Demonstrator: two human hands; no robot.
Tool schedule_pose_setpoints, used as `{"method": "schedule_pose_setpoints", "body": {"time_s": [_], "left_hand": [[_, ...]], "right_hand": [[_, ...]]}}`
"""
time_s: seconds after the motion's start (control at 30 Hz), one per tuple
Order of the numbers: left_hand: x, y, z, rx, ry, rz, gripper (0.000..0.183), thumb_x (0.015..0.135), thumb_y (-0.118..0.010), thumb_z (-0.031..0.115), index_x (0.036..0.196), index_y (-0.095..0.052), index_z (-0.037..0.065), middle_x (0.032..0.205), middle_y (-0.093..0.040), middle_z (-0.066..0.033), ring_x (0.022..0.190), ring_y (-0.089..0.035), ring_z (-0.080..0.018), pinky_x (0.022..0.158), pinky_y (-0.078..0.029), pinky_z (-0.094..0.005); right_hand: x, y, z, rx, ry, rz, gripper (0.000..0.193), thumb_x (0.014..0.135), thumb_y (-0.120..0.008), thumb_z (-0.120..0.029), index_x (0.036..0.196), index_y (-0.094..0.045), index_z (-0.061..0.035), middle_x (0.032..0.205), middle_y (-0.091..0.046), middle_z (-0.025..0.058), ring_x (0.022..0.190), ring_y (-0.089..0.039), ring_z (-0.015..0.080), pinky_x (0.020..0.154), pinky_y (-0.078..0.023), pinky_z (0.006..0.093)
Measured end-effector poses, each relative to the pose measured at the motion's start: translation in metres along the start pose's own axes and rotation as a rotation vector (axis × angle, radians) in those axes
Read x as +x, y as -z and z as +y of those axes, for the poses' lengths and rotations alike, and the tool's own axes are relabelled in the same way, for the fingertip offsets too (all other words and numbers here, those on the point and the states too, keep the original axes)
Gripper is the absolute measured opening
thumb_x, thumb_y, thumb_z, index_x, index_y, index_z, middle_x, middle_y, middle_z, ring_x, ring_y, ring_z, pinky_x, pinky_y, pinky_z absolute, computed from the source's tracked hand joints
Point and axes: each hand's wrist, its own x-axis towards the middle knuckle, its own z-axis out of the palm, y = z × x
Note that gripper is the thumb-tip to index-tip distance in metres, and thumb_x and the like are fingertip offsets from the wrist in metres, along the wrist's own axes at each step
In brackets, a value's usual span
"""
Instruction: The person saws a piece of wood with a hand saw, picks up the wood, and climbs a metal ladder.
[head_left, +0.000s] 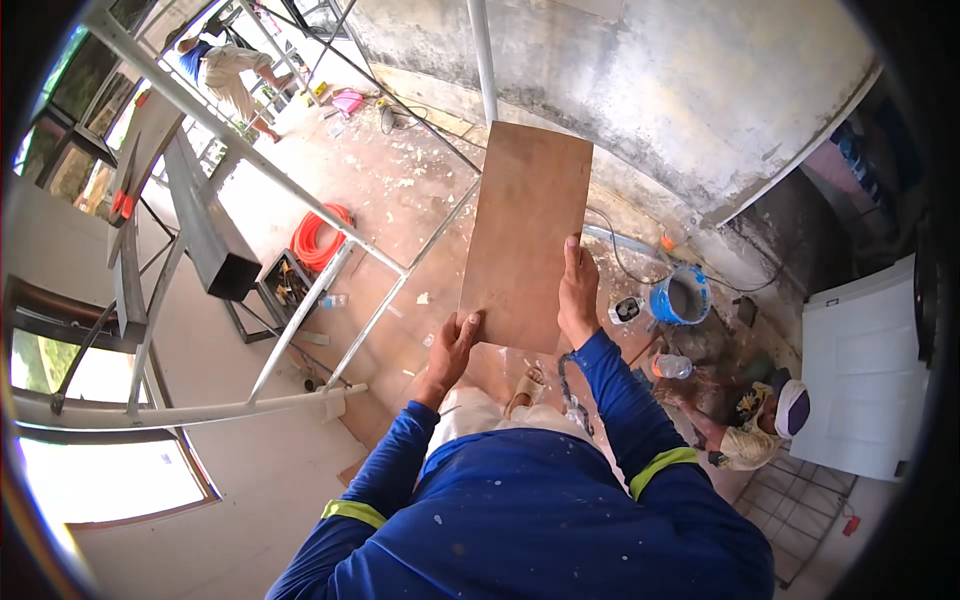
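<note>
A flat rectangular brown board (pixel 526 235), plywood by its look, is held out in front of my body. My left hand (pixel 449 352) grips its near left corner, thumb on the upper face. My right hand (pixel 578 297) clasps its right edge a little farther up, thumb also on top. The fingers of both hands are partly hidden beneath the board. Its far end reaches up toward the stained wall (pixel 640 95).
Scaffold tubes (pixel 300 205) cross on the left, with metal box sections (pixel 205 220) on them. An orange hose coil (pixel 322 238) lies on the floor. At right are a blue bucket (pixel 680 296), a crouching person (pixel 750 425) and a white panel (pixel 860 370). Another person (pixel 228 75) bends far left.
</note>
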Motion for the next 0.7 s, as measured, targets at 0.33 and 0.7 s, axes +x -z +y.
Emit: {"method": "schedule_pose_setpoints", "body": {"time_s": [0.33, 0.7], "left_hand": [[0.028, 0.007, 0.058, -0.087, 0.087, -0.187, 0.052, 0.109, -0.066, 0.052, 0.107, -0.073, 0.001, 0.085, -0.068, -0.0039, 0.07, -0.059, -0.0088, 0.06, -0.047, -0.0268], [0.085, 0.059, 0.031, -0.294, -0.031, 0.195, 0.047, 0.113, -0.062, 0.042, 0.105, -0.074, -0.002, 0.08, -0.071, -0.0048, 0.074, -0.064, -0.0106, 0.066, -0.051, -0.029]], "right_hand": [[0.076, 0.005, 0.026, 0.105, -0.083, 0.032, 0.059, 0.105, -0.065, -0.065, 0.084, -0.052, -0.0117, 0.083, -0.039, -0.0045, 0.077, -0.035, 0.0105, 0.067, -0.033, 0.0327], [0.167, -0.055, 0.076, 0.279, -0.292, 0.166, 0.06, 0.112, -0.058, -0.055, 0.125, -0.067, 0.0028, 0.113, -0.071, 0.0075, 0.101, -0.065, 0.0183, 0.092, -0.055, 0.0354]]}}
